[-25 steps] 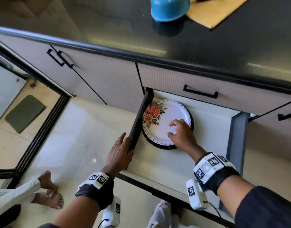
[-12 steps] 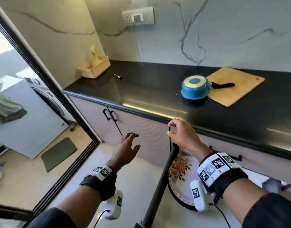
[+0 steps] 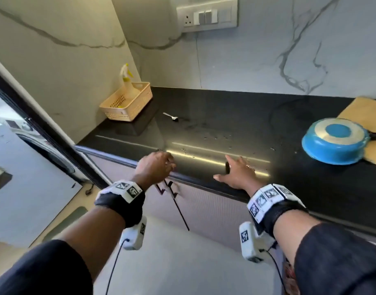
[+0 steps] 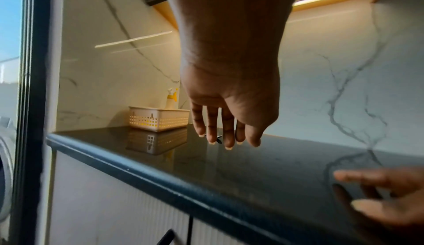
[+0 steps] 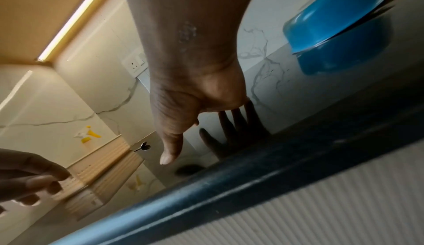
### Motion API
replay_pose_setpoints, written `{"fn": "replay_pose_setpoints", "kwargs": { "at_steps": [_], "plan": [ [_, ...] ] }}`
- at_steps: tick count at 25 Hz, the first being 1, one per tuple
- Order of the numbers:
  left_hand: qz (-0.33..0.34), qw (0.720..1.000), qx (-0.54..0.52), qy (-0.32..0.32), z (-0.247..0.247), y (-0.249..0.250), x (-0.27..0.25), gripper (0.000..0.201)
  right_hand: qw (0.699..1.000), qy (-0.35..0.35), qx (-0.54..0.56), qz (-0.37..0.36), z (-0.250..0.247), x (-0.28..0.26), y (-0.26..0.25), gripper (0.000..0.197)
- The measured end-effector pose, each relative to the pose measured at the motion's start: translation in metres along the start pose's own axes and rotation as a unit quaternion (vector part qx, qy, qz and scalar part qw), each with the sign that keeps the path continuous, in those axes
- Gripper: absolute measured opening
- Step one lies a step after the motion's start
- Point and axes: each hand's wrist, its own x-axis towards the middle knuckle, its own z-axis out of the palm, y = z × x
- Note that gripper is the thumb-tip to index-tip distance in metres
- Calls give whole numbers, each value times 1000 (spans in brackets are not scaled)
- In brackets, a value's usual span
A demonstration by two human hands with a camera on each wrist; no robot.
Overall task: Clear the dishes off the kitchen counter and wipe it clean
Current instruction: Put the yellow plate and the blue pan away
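Both your hands have risen from the drawer, plate stowed: left hand (image 3: 155, 167) and right hand (image 3: 236, 175) hover empty, fingers (image 4: 213, 127) loosely spread, spoon (image 3: 171, 116) beyond them on the desk (image 3: 257, 124).

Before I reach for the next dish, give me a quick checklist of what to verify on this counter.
1. Left hand empty, fingers relaxed: ok.
2. Right hand empty, fingers spread over the black counter edge: ok.
3. Small metal spoon lying free beside the beige plastic basket: ok.
4. Blue pan upside down, partly on the wooden cutting board, unobstructed: ok.
5. Counter clean: not ok, crumbs and specks near the front.
6. Wiping cloth in sight: cannot tell.
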Motion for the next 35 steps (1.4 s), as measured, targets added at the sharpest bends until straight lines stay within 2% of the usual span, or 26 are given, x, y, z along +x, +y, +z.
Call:
{"fn": "replay_pose_setpoints", "kwargs": {
  "at_steps": [3,6,12,15,17,21,23,24,26,28,30,31,32,33,34,35],
  "plan": [
    [0,999,38,-24,-11,-26,60,26,997,-60,-20,52,0,54,-28,106],
    [31,996,79,-23,-13,-39,115,26,990,-106,-32,85,-2,79,-36,115],
    [21,995,77,-52,-5,-25,243,31,984,-143,-26,101,-10,87,-40,118],
    [4,993,94,-75,5,-15,279,33,980,-163,-28,111,-11,93,-40,121],
    [6,992,118,-53,14,-8,290,26,978,-169,-28,116,-11,95,-39,123],
    [40,984,174,13,13,3,283,23,974,-192,-26,114,-15,97,-36,123],
    [62,985,157,27,6,9,268,26,972,-205,-27,107,-18,98,-34,121],
    [81,988,125,44,3,15,256,27,973,-204,-26,102,-20,98,-33,120],
    [126,987,-10,102,-3,32,219,25,976,-195,-28,91,-20,94,-30,118],
    [161,963,-162,144,-4,53,170,19,982,-169,-12,87,-16,91,-27,114],
    [157,937,-271,154,-1,72,118,15,987,-112,91,69,-16,80,-28,102],
    [151,920,-330,147,0,85,92,15,975,-71,203,47,-20,65,-21,91],
    [149,898,-395,126,1,99,67,15,935,-33,351,28,-24,45,-9,74],
    [151,872,-458,90,5,113,43,16,868,-17,496,2,-24,12,12,54],
    [158,846,-507,47,13,128,19,17,812,-16,583,-13,-25,-25,36,37],
    [177,828,-531,6,25,145,-3,19,775,-33,631,8,-27,-58,62,34]
  ]
}}
